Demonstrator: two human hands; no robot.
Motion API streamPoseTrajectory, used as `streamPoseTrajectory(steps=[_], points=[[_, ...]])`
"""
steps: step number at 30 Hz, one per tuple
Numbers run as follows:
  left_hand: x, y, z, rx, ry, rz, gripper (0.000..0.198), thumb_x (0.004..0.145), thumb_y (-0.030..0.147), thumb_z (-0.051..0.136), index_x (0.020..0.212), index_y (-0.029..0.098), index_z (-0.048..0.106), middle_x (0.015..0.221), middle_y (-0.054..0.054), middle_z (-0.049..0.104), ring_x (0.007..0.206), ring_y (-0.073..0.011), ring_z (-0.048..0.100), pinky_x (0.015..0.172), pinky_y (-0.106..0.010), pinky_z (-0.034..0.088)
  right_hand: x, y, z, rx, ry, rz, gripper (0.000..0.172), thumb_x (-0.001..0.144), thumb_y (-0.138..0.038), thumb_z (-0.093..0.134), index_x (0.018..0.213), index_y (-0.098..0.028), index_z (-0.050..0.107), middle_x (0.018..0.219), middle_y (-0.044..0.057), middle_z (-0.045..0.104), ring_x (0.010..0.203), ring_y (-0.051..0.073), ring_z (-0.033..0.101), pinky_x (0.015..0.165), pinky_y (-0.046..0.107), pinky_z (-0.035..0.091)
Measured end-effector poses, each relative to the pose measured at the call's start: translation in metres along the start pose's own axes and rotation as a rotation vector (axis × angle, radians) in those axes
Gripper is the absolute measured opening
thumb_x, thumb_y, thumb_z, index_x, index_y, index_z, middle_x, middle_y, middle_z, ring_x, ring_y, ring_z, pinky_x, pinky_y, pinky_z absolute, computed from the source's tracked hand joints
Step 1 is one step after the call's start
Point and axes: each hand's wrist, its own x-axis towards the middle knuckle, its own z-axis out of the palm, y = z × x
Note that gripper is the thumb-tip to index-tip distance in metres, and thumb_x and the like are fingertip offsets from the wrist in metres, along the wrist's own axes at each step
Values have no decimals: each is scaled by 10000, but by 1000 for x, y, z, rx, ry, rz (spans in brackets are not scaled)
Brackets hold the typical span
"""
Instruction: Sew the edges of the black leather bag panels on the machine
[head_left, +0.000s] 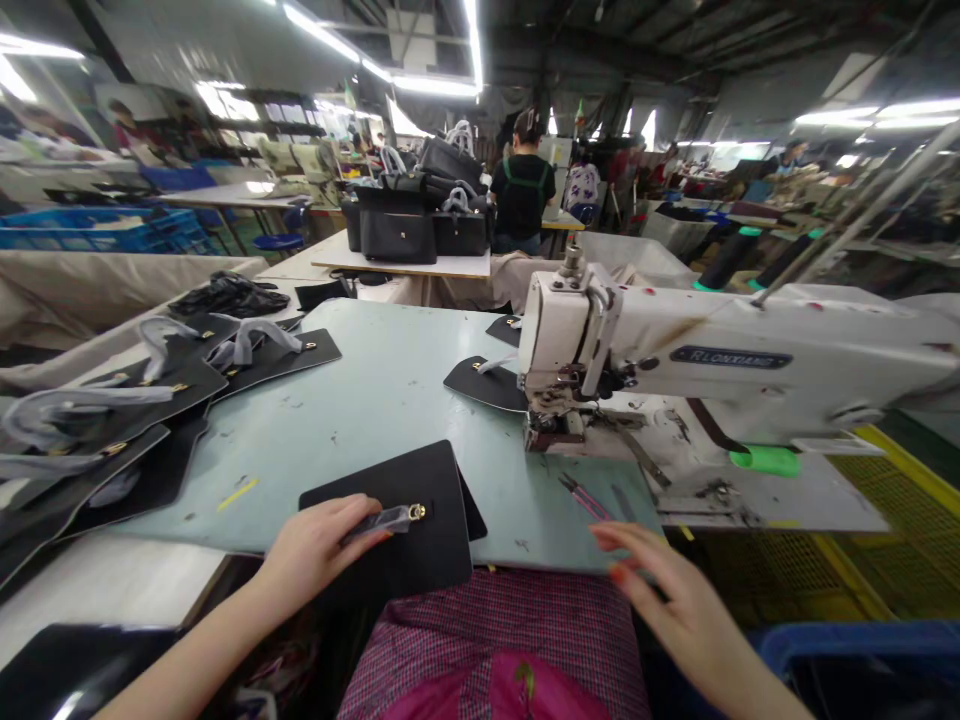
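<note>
My left hand (324, 545) is closed round the plastic-wrapped handle (386, 520) of a black bag panel (442, 500). A gold-coloured metal fitting joins the handle to the panel. The panel lies at the table's front edge, over my lap, and the corner of another black piece shows from under it. My right hand (664, 585) is open at the front right, its fingers stretched out and nothing in them. Just beyond its fingertips, a slim pink-handled tool (585, 497) with two dark points rests on the table; its exact kind cannot be made out.
A white sewing machine (712, 350) stands at the right, with two black panels (487, 384) partly behind its head. Several black panels with wrapped handles (274, 355) overlap at the left. Finished black bags (397, 225) sit beyond the pale table (375, 370). A person (523, 190) is farther back.
</note>
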Motion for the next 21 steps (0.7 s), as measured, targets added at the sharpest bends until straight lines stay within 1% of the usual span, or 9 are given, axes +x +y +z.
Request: streamPoseTrajectory(steps=[2, 5, 7, 8, 10, 12, 15, 18, 21], points=[[-3, 29, -8, -2, 54, 160, 231, 935, 441, 508, 1022, 260, 622, 908, -14, 704, 791, -170, 682, 685, -249, 490, 0, -20, 36, 218, -80, 108, 352, 944, -371, 549, 1239, -199, 635, 1177, 124, 686, 1075, 234, 669, 867, 336, 579], [-5, 66, -17, 31, 146, 360, 212, 930, 422, 524, 1006, 254, 629, 885, -28, 719, 723, -173, 696, 613, -242, 512, 12, -54, 63, 563, -21, 265, 432, 963, -423, 509, 1285, -145, 587, 1168, 155, 684, 1065, 233, 669, 882, 350, 559], [-5, 86, -22, 49, 187, 444, 223, 946, 417, 494, 1006, 246, 624, 874, -42, 727, 699, -178, 702, 569, -243, 519, 23, -74, 66, 669, -5, 301, 407, 964, -451, 502, 1168, -129, 642, 1062, 127, 709, 965, 212, 683, 819, 300, 553], [-5, 94, -24, 60, 204, 475, 231, 954, 414, 477, 1008, 242, 621, 864, -46, 730, 692, -180, 704, 553, -244, 523, 28, -81, 65, 676, -11, 312, 392, 964, -461, 497, 1059, -123, 671, 964, 100, 713, 874, 191, 678, 740, 260, 542], [-3, 107, -28, 92, 261, 531, 248, 966, 405, 447, 1005, 232, 621, 832, -46, 736, 662, -182, 707, 523, -251, 531, 36, -92, 63, 629, -17, 333, 399, 967, -459, 488, 861, -118, 664, 778, 45, 664, 712, 143, 612, 598, 204, 467], [-1, 116, -30, 137, 320, 572, 262, 975, 388, 423, 986, 225, 627, 795, -42, 738, 620, -182, 703, 483, -261, 527, 40, -96, 63, 554, 11, 356, 396, 971, -429, 487, 765, -119, 624, 683, 11, 595, 640, 115, 536, 543, 191, 398], [-4, 120, -29, 177, 345, 553, 280, 976, 374, 406, 965, 230, 646, 765, -40, 729, 597, -189, 695, 471, -282, 535, 41, -98, 65, 475, 97, 353, 373, 978, -378, 480, 719, -129, 581, 648, -5, 547, 612, 102, 489, 541, 194, 375], [-20, 115, -15, 191, 373, 447, 285, 926, 387, 490, 1132, 280, 656, 913, -80, 736, 768, -266, 713, 605, -386, 592, 41, -98, 70, 457, 210, 291, 351, 991, -349, 455, 746, -143, 598, 658, 6, 582, 607, 112, 533, 542, 193, 412], [-45, 110, 14, 84, 475, 294, 551, 834, 296, 622, 1359, 422, 513, 1017, -89, 722, 932, -338, 690, 759, -519, 584, 43, -98, 76, 436, 346, 154, 255, 989, -287, 462, 926, -157, 672, 807, 45, 702, 736, 150, 664, 642, 199, 517]])
